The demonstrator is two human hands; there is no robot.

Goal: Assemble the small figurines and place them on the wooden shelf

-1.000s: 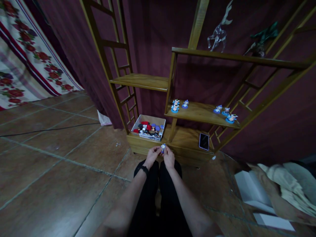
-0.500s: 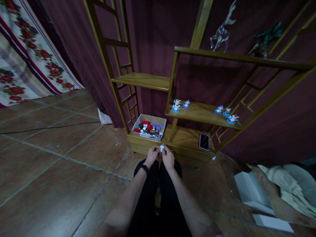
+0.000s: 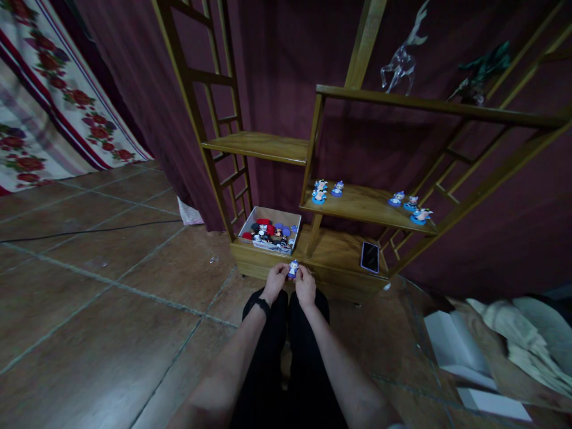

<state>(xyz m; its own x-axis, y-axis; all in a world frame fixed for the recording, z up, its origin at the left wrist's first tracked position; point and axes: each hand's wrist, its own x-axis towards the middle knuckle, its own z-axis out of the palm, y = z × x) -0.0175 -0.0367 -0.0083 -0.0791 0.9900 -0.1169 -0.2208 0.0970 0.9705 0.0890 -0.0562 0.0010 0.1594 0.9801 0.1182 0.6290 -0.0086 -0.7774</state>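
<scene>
Between my fingertips, just in front of the low cabinet, is a small purple and white figurine (image 3: pixel 293 269), held upright. My left hand (image 3: pixel 276 283) grips its left side and my right hand (image 3: pixel 305 286) its right side, both with fingers closed. Just beyond my hands, an open cardboard box (image 3: pixel 289 245) on the lower shelf contains several figurines in red, black, white and purple. Up on the middle shelf (image 3: pixel 357 204), several similar figurines stand in two groups: a purple one (image 3: pixel 337 188) with blue-based ones at the left, and more at the right end.
A phone (image 3: pixel 370 257) lies on the lower shelf at right. On the top shelf stand a clear deer ornament (image 3: pixel 399 65) and a dark green ornament (image 3: pixel 480 71). White box pieces (image 3: pixel 458 345) and cloth (image 3: pixel 521 333) lie on the floor at right. A cable (image 3: pixel 89 231) crosses the tiles at left.
The figurine has turned slightly between my fingers and shows more of its front. My hands have barely moved, and everything else stays in place.
</scene>
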